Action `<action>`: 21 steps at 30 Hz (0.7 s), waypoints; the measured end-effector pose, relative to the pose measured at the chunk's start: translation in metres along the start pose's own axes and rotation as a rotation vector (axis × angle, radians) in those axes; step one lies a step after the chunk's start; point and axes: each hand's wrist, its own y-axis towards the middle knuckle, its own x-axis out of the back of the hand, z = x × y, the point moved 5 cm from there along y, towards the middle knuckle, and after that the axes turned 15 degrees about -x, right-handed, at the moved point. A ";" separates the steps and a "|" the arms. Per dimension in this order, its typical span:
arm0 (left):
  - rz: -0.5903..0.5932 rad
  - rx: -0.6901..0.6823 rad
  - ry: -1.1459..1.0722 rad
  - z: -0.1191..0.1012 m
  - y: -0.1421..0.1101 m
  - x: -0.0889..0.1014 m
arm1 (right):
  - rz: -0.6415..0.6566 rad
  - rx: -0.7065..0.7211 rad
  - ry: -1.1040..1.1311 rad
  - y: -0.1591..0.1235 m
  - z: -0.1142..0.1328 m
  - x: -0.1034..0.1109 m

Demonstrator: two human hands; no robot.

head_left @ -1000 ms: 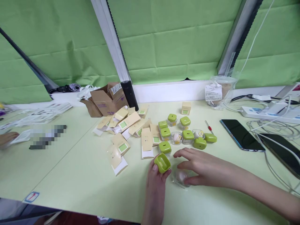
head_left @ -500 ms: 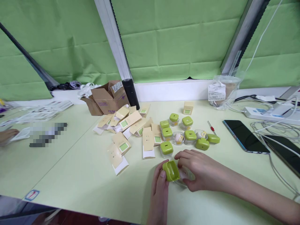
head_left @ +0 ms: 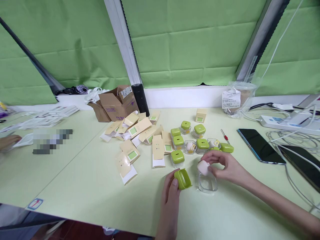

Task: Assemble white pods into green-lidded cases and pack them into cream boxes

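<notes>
The right hand [head_left: 226,166] pinches a white block [head_left: 203,167] at the twelve-o'clock rim of a clear cup [head_left: 207,185], reaching in from four o'clock. The left hand [head_left: 171,193], reaching from six, curls round a green lid [head_left: 183,179], hollow showing, at the cup's nine. The cup sits on the counter [head_left: 87,186].

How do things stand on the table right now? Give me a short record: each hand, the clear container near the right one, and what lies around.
Left hand: holds a green cap, hollow side showing
Right hand: pinches a pale block
Clear container: on the table, near the right hand
Beyond the hands: green-capped containers
Left of those: tan cards
Right: red-handled tool, phone
Back: cardboard box, black cylinder
</notes>
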 end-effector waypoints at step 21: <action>0.207 -0.070 0.045 -0.018 -0.002 -0.077 | -0.199 0.322 0.152 -0.043 0.026 0.011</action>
